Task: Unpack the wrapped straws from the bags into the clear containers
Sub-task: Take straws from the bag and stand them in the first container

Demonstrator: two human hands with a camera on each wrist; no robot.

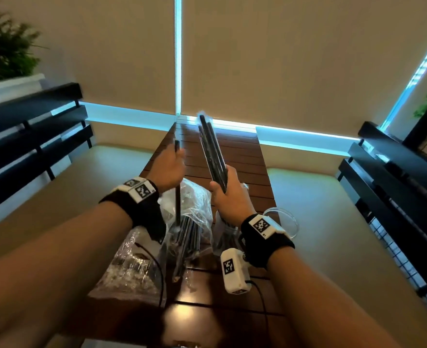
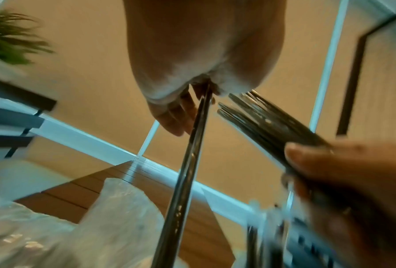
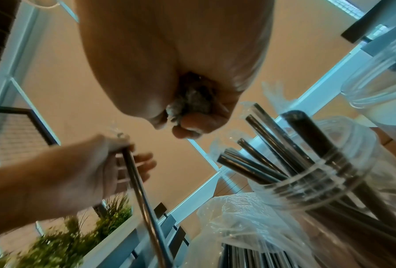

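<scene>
In the head view my left hand (image 1: 169, 163) pinches a single black wrapped straw (image 1: 177, 204) whose lower end is still inside the open clear bag of straws (image 1: 195, 217). My right hand (image 1: 228, 188) grips a bundle of wrapped straws (image 1: 211, 146) that fans up and away over the table. The left wrist view shows the single straw (image 2: 187, 172) running down from my left hand (image 2: 187, 108) beside the bundle (image 2: 268, 125). A clear container (image 3: 318, 174) holding several straws stands below my right hand (image 3: 192, 123), which closes round the bundle's end.
A second crinkled bag (image 1: 132, 262) lies at the near left of the slatted wooden table (image 1: 242, 156). A clear lid (image 1: 286, 219) rests to the right, and another clear container (image 3: 380, 76) stands beyond. Black benches (image 1: 31, 126) flank the table; a plant (image 1: 4, 46) sits far left.
</scene>
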